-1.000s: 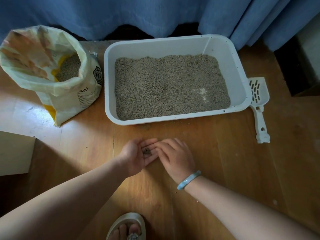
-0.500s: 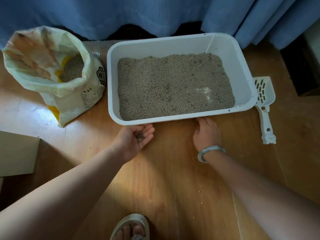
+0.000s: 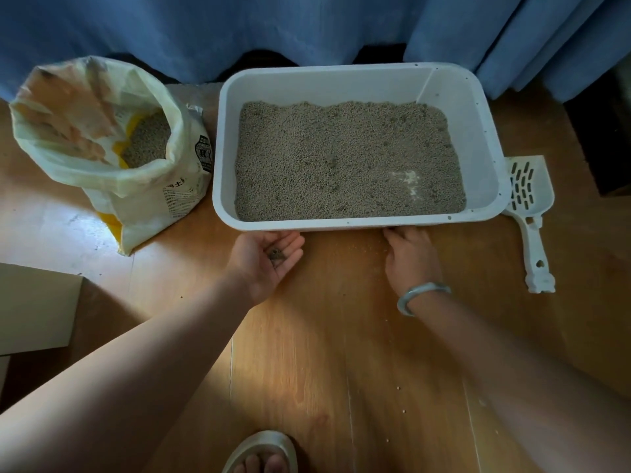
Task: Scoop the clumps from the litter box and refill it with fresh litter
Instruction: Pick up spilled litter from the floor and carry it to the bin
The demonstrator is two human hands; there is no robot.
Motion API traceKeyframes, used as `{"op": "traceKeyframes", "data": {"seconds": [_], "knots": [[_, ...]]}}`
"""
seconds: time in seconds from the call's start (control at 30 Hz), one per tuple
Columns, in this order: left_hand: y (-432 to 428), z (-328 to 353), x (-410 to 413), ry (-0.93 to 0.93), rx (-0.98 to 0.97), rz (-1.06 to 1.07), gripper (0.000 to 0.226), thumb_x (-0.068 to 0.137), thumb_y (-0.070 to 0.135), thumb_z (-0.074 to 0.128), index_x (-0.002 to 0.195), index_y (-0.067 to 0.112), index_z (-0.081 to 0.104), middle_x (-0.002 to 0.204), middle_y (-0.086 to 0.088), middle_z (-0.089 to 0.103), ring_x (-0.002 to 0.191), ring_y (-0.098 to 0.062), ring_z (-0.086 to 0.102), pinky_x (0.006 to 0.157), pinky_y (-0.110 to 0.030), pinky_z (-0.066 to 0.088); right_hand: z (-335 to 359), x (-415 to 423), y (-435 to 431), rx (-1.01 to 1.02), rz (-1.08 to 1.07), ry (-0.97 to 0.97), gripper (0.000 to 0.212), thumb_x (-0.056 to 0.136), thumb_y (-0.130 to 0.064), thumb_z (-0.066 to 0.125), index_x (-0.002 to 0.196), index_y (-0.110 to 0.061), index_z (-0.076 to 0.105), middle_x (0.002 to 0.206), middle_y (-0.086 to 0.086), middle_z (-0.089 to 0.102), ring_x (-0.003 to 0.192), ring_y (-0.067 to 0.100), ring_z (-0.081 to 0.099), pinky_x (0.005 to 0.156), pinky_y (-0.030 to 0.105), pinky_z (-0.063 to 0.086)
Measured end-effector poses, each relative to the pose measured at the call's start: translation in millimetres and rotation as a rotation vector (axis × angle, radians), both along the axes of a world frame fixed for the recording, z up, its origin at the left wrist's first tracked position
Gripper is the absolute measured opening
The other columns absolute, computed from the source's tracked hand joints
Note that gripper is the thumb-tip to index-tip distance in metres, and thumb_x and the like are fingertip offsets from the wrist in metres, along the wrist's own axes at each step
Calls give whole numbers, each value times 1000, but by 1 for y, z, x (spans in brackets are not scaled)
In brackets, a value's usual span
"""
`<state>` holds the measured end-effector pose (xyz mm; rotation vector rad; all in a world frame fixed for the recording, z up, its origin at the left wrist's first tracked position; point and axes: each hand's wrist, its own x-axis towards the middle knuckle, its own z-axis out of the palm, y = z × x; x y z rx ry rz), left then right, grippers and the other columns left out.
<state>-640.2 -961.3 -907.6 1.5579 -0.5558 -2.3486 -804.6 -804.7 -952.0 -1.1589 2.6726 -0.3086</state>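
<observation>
A white litter box [image 3: 485,138] full of grey-brown litter [image 3: 341,158] stands on the wooden floor. My left hand [image 3: 266,261] lies palm up just in front of the box's near rim, cupping a few dark litter grains [image 3: 276,256]. My right hand [image 3: 411,257] rests palm down on the floor, its fingertips tucked at the box's near rim; whether they pinch anything is hidden. A white slotted scoop [image 3: 527,206] lies on the floor right of the box. An opened litter bag [image 3: 112,155] stands left of the box.
Blue curtains [image 3: 307,29] hang behind the box. A cardboard piece [image 3: 34,308] lies at the left edge. Stray grains [image 3: 397,388] dot the floor between my arms. My sandalled foot [image 3: 263,454] shows at the bottom edge.
My hands have separated: the right one went from my left palm out to the box's near rim. The left hand moved forward to the rim with the grains in it.
</observation>
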Motion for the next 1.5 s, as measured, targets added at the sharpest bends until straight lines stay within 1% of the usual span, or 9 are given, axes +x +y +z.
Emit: {"op": "traceKeyframes", "data": {"seconds": [0.23, 0.4, 0.5, 0.77, 0.87, 1.03, 1.23, 1.37, 1.5], "knots": [[23, -7, 8, -28, 90, -78, 27, 93, 10, 37, 98, 3, 63, 86, -9, 74, 82, -18, 71, 70, -30, 59, -7, 26, -3, -65, 138, -55, 47, 72, 14, 53, 115, -2, 64, 106, 17, 62, 98, 37, 55, 78, 40, 50], [34, -15, 20, -48, 137, -106, 28, 93, 10, 36, 100, 1, 62, 87, -12, 74, 77, -20, 72, 63, -29, 60, -4, 21, -3, -78, 35, -38, 52, 81, 9, 46, 130, -7, 53, 126, 11, 55, 115, 30, 47, 93, 38, 44], [35, -14, 23, -49, 143, -120, 28, 93, 9, 36, 101, 1, 62, 90, -13, 73, 78, -20, 72, 64, -29, 60, -4, 17, -4, -10, 88, 31, 56, 78, 6, 49, 133, -10, 50, 128, 9, 54, 113, 31, 46, 90, 40, 43], [33, -11, 20, -32, 154, -132, 29, 94, 10, 36, 102, 1, 62, 91, -13, 73, 79, -20, 72, 62, -29, 59, -11, 16, -7, -128, 285, 71, 37, 62, 11, 69, 94, -8, 72, 91, 7, 68, 79, 30, 60, 65, 37, 53], [33, -12, 18, -25, 166, -136, 29, 94, 10, 36, 101, 1, 63, 90, -13, 73, 79, -21, 73, 62, -29, 59, -9, 14, 0, -168, 221, 46, 26, 74, 0, 70, 99, -6, 71, 92, 9, 67, 83, 29, 60, 70, 37, 54], [36, -11, 13, -25, 169, -148, 30, 94, 11, 36, 101, 1, 63, 90, -13, 73, 79, -21, 72, 64, -30, 59, -11, 12, 4, -131, 216, 99, 32, 75, -22, 76, 103, -8, 70, 92, 8, 67, 85, 29, 61, 71, 38, 52], [37, -10, 7, -20, 170, -152, 30, 94, 13, 36, 100, 1, 63, 92, -13, 73, 80, -21, 72, 66, -30, 59, -14, 16, -2, -157, 223, 122, 21, 65, -15, 83, 82, -10, 72, 77, 5, 65, 70, 26, 60, 55, 32, 51], [34, -10, -1, -4, 181, -138, 33, 93, 16, 36, 100, 1, 64, 93, -13, 73, 81, -21, 72, 69, -32, 58, -11, 16, -10, -104, 260, 158, 20, 60, -11, 85, 64, -10, 65, 63, 5, 60, 58, 26, 57, 44, 28, 45], [31, -9, -6, 9, 184, -149, 39, 96, 23, 33, 104, 1, 64, 98, -14, 73, 85, -22, 72, 75, -34, 55, -11, 16, -11, -64, 317, 216, 24, 57, -7, 85, 63, -10, 61, 59, 6, 57, 56, 27, 55, 44, 27, 42]]}}
